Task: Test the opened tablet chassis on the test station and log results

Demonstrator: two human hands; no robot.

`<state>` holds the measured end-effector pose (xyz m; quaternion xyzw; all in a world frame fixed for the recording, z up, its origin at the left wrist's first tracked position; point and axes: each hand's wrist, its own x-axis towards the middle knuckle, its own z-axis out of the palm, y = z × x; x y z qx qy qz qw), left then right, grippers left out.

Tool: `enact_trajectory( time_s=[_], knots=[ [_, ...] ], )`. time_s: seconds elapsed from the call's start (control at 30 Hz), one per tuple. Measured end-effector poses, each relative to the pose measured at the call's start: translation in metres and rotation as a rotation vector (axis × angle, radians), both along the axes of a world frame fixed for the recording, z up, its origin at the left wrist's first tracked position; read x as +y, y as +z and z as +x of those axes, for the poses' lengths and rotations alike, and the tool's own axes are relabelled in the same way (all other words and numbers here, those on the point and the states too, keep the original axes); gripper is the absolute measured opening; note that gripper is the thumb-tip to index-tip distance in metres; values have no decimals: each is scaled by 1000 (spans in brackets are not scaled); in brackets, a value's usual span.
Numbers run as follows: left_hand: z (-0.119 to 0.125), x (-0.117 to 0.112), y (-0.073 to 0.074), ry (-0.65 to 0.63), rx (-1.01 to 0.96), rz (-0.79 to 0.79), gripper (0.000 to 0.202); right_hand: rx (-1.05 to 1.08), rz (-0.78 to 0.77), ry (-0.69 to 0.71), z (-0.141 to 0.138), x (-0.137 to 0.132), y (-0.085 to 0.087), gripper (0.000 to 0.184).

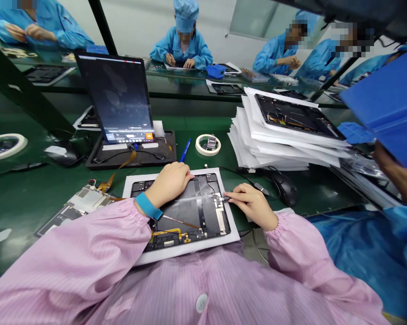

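An opened tablet housing [186, 212] lies on a white foam sheet [203, 246] at the bench edge in front of me. Its black inner face carries metal shields, dark film and a yellow flex cable. My left hand [169, 183] rests palm down on the upper left of the housing and holds nothing. My right hand [252, 205] pinches a thin black tool [226, 197], whose tip touches the circuitry along the housing's right side. Part of the housing is hidden under my left hand and pink sleeve.
A green workbench [37, 207] holds a lit tablet on a black stand [115, 97], a blue pen [185, 150], a tape roll [208, 145] and a black mouse [284, 188]. To the right is a stack of white sheets [288, 149]. Co-workers in blue sit around.
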<state>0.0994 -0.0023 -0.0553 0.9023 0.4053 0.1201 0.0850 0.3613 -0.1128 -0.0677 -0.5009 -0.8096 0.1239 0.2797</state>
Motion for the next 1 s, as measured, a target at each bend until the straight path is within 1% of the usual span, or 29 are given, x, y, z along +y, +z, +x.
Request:
enact_trajectory(
  time_s=[0.2, 0.33, 0.43, 0.5, 0.57, 0.63, 0.77, 0.87, 1.0],
  knots=[
    [-2, 1, 7, 47, -234, -237, 23, 64, -13, -11, -2, -3, 3, 23],
    [-5, 6, 4, 50, -287, -360, 28, 32, -9, 14, -6, -5, 9, 23],
    [-7, 11, -1, 58, -286, -437, 33, -48, -66, 28, -13, -9, 13, 25],
    [-8, 13, -4, 68, -289, -462, 35, -110, -91, 31, -19, -11, 15, 26],
    [-8, 14, -4, 79, -294, -472, 36, -173, -81, 22, -23, -13, 16, 25],
    [-8, 14, -4, 86, -291, -478, 37, -229, -68, 12, -26, -14, 15, 24],
    [-8, 14, -2, 88, -284, -481, 39, -325, -90, 8, -27, -11, 12, 23],
    [-8, 14, -2, 94, -287, -477, 40, -346, -98, 21, -27, -9, 11, 24],
    [-6, 13, -3, 104, -301, -461, 38, -315, -75, 57, -21, -7, 7, 25]
  ],
)
